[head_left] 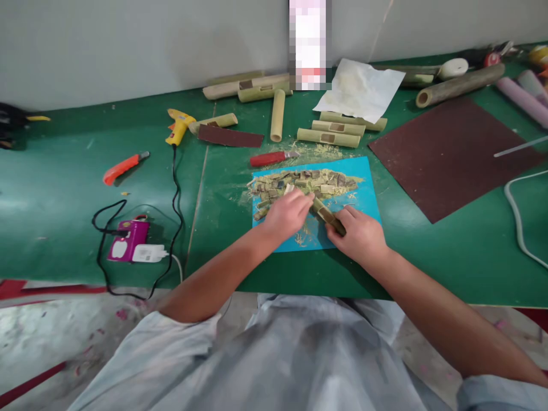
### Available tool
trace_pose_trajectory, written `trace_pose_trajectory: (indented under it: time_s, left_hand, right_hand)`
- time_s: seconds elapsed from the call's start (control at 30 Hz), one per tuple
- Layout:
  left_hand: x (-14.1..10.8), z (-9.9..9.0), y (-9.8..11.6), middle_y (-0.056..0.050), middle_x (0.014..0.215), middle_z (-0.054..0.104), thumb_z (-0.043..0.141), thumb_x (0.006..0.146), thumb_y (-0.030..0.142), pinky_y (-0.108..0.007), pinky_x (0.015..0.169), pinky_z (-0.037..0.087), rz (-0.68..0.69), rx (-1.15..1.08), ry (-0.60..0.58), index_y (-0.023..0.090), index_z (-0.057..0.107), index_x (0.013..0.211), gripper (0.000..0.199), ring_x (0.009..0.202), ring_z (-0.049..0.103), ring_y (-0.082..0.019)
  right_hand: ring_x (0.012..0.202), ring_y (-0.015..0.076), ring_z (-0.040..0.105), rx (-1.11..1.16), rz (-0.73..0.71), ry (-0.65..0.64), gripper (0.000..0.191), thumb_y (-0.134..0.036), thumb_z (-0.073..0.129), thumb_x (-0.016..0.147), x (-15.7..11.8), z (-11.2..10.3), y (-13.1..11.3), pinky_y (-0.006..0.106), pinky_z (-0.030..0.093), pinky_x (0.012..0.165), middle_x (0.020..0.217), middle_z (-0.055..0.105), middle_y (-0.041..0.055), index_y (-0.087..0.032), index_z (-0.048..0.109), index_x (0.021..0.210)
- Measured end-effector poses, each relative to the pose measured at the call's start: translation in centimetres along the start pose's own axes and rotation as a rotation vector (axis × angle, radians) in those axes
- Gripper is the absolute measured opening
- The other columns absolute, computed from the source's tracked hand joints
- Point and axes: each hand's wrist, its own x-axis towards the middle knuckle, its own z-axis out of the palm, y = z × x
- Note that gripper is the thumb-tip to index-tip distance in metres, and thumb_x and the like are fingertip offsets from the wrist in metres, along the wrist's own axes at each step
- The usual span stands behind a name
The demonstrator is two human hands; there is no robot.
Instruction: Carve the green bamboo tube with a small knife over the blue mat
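A short bamboo tube with a rectangular slot cut in its side lies slantwise between my hands, over a blue sheet. My right hand is wrapped around its near end. At the far end, my left hand has its fingers closed on the tube; a small pale piece shows by those fingers, too unclear to name. Bamboo chips and shavings are heaped on the sheet just beyond my hands. Behind the sheet lies a red-handled knife, its blade pointing right.
Cut bamboo tubes lie toward the wall, some slotted. On the left are a yellow glue gun, an orange utility knife and a purple power adapter with cords. Brown sandpaper and white paper lie right.
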Motion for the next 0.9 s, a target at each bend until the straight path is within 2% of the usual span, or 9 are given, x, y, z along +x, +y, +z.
trace_pose_trajectory:
  time_s: [0.17,0.3,0.4,0.5,0.63,0.77,0.9]
  left_hand:
    - [-0.08,-0.06,0.11,-0.006,0.084,0.066,0.041,0.107,0.028,-0.026,0.072,0.055,0.017,0.003,0.006,0.013,0.069,0.111,0.032,0.077,0.064,-0.014]
    - [-0.17,-0.02,0.31,-0.006,0.084,0.065,0.041,0.107,0.028,-0.026,0.071,0.055,0.023,-0.021,-0.049,0.012,0.069,0.114,0.033,0.076,0.064,-0.015]
    - [-0.2,0.01,0.49,-0.008,0.087,0.066,0.041,0.107,0.027,-0.028,0.074,0.056,-0.018,-0.024,-0.018,0.011,0.069,0.112,0.033,0.079,0.065,-0.016]
    - [-0.19,0.02,0.59,-0.007,0.084,0.065,0.04,0.107,0.027,-0.027,0.072,0.056,0.001,-0.02,-0.068,0.011,0.068,0.115,0.034,0.077,0.065,-0.016]
    - [-0.19,0.03,0.48,-0.007,0.084,0.065,0.041,0.107,0.028,-0.027,0.074,0.056,-0.032,-0.022,0.0,0.012,0.07,0.108,0.032,0.078,0.065,-0.015]
    - [-0.24,0.1,0.46,-0.007,0.087,0.067,0.043,0.106,0.028,-0.027,0.074,0.056,-0.043,-0.039,0.007,0.014,0.07,0.112,0.03,0.079,0.066,-0.015]
    - [-0.1,0.02,0.59,-0.008,0.086,0.067,0.044,0.106,0.026,-0.028,0.073,0.056,-0.016,-0.06,0.003,0.01,0.07,0.111,0.031,0.078,0.066,-0.016]
  right_hand:
    - [0.064,0.0165,0.054,-0.009,0.006,-0.007,0.023,-0.034,0.052,0.089,-0.04,-0.03,-0.01,0.031,0.028,0.056,0.076,0.065,0.0066,-0.019,0.062,0.076]
    - [0.065,0.0166,0.055,-0.006,-0.004,-0.005,0.021,-0.033,0.052,0.088,-0.06,0.01,0.02,0.031,0.029,0.056,0.076,0.066,0.007,-0.018,0.063,0.076]
    - [0.065,0.0168,0.054,0.002,-0.006,-0.005,0.023,-0.034,0.051,0.089,-0.05,0.01,0.05,0.031,0.029,0.056,0.076,0.065,0.0069,-0.019,0.062,0.077]
    - [0.065,0.0169,0.054,0.008,-0.007,-0.009,0.022,-0.033,0.051,0.089,-0.06,-0.04,0.02,0.031,0.029,0.056,0.075,0.065,0.0069,-0.019,0.062,0.076]
    - [0.064,0.0166,0.053,0.012,0.009,-0.012,0.023,-0.035,0.051,0.089,-0.05,-0.14,-0.07,0.031,0.029,0.056,0.076,0.065,0.0067,-0.019,0.062,0.077]
    - [0.065,0.017,0.053,0.01,-0.002,-0.023,0.023,-0.034,0.051,0.089,0.01,-0.21,-0.08,0.031,0.029,0.057,0.075,0.064,0.0066,-0.019,0.063,0.076]
    - [0.066,0.017,0.053,-0.006,-0.003,-0.016,0.023,-0.034,0.051,0.089,0.04,-0.21,-0.07,0.03,0.029,0.057,0.074,0.064,0.0064,-0.019,0.063,0.076]
